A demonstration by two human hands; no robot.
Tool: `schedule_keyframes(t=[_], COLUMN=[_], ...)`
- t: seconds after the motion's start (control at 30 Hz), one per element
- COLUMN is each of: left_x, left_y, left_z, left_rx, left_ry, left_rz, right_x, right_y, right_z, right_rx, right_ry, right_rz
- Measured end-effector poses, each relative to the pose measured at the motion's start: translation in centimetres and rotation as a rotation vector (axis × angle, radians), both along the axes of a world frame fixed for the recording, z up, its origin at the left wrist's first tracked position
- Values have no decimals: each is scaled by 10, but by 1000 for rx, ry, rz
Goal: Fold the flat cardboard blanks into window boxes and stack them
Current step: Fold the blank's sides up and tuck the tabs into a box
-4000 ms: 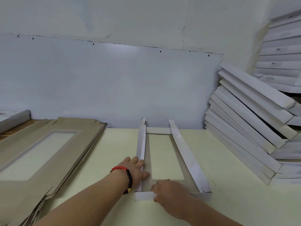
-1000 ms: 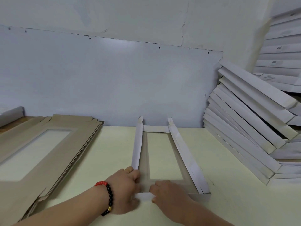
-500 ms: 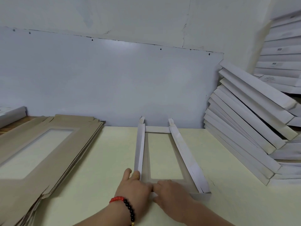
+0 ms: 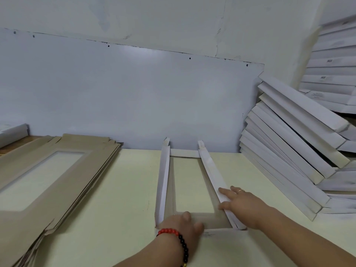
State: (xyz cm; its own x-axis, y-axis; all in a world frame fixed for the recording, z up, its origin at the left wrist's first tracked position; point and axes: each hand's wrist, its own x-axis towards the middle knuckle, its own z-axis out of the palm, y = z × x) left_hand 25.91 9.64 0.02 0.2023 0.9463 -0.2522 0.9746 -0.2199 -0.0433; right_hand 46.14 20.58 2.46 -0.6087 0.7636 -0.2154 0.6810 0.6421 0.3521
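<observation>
Grip: left hand (image 4: pixel 182 223) presses flat on the near end of the half-folded window box (image 4: pixel 192 189); right hand (image 4: pixel 243 204), fingers straight, pushes its right side wall (image 4: pixel 213 170), holding nothing. Box lies mid-bench (image 4: pixel 125 189), between flat blanks (image 4: pixel 48 180) and leaning finished boxes (image 4: pixel 289 160). Risk: an uneven push may buckle that wall or pop the near flap (image 4: pixel 221 232) loose.

A pale yellow worktop (image 4: pixel 119 199) meets a grey wall panel (image 4: pixel 125 97) studded with small dark screws, below a cracked white wall (image 4: pixel 173 18).
</observation>
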Motion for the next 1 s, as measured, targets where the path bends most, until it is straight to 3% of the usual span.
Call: schedule_keyframes(t=[0.17,0.5,0.73,1.0], left_x=[4,5,4,5], left_y=[3,4,5,5], left_z=[4,6,-1,2], left_rx=[-55,-77,-63,-89], left_ry=[33,25,10,66], left_rz=[22,34,35,20], right_x=[-14,-12,-3,27], right_y=[14,24,16,6], right_z=[-1,2,3,-2], right_rx=[77,141,67,-151], right_ry=[-135,-299,-254,99], right_rz=[164,223,240,203])
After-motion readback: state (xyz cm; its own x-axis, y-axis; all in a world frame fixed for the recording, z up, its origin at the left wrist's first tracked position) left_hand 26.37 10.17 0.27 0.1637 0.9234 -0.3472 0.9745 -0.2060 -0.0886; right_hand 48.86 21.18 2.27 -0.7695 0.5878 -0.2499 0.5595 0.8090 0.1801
